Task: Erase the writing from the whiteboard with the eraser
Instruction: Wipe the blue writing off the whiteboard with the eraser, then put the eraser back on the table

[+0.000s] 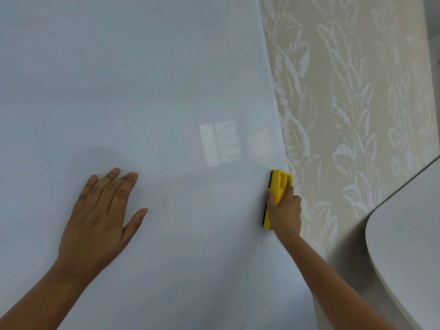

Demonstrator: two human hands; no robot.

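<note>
Nearest, at 7 o'clock: a bare left forearm rising from the bottom edge to the left hand (102, 210), laid flat on the whiteboard (142, 79), grip released, fingers spread and pointing toward 1 o'clock, thumb splayed toward 3 o'clock, holding nothing. At 5 o'clock: the right forearm running up from the lower right corner to the right hand (284, 210), grip clenched around the eraser (277, 189). Eraser yellow, with a dark felt strip along its left face, standing on end and pressed against the whiteboard right at the board's right edge, roughly at 3 o'clock from the left hand and well apart from it. Fingers wrapped over the yellow back, one fingertip lying in a moulded groove near the top. Board surface pale grey-white, with only faint smudging and no legible writing across the visible area. Above and between the hands, a bright reflected patch (220, 144) like a window, with a dimmer round glare just to its right. Beyond the board's right edge, from 12 to 4 o'clock: beige wallpaper (357, 91) with a pale leaf pattern. At 4 o'clock, by the lower right corner: a rounded pale surface (404, 246), its nature unclear.
</note>
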